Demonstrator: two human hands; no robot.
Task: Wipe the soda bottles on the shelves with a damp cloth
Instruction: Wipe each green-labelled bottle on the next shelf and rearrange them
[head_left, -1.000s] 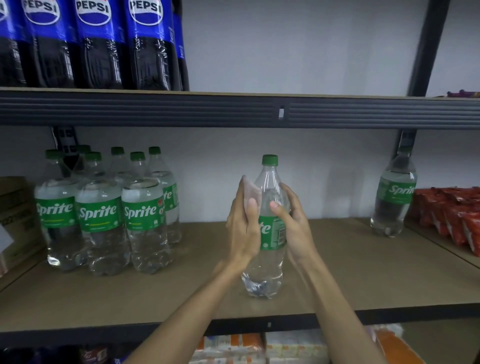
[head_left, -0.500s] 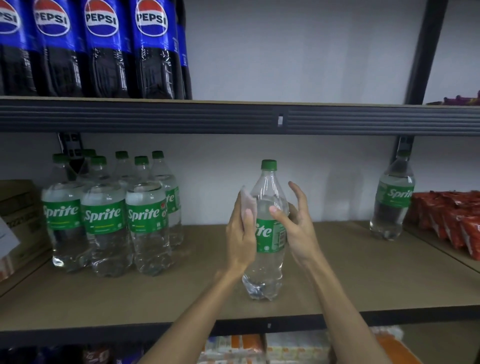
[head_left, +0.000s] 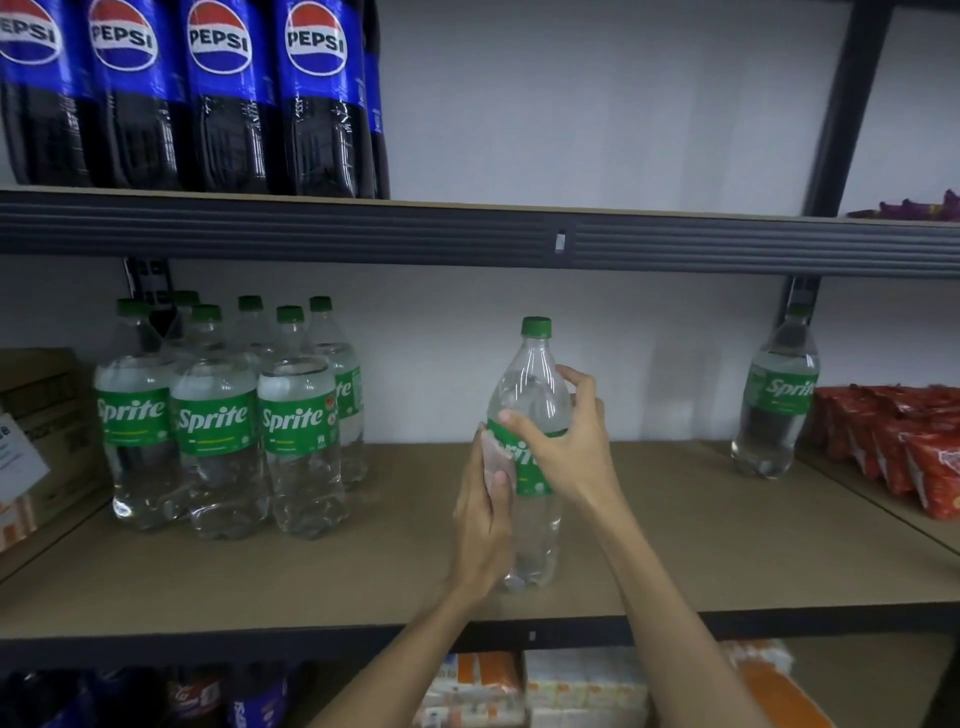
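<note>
Sprite bottle (head_left: 535, 374): it stands upright on the middle shelf (head_left: 311, 582), near the front edge, between your two hands.
Right hand (head_left: 566, 447): your thumb and fingers are curled around the bottle's shoulder, just above the green label.
Left hand (head_left: 485, 514): your fingers are together and upright, and the thumb pinches the pale cloth (head_left: 493, 452) against the label's left side.
Other Sprite bottles (head_left: 218, 421): they are grouped at the left of the same shelf.
Pepsi bottles (head_left: 218, 98): they stand in a row on the level above.
</note>
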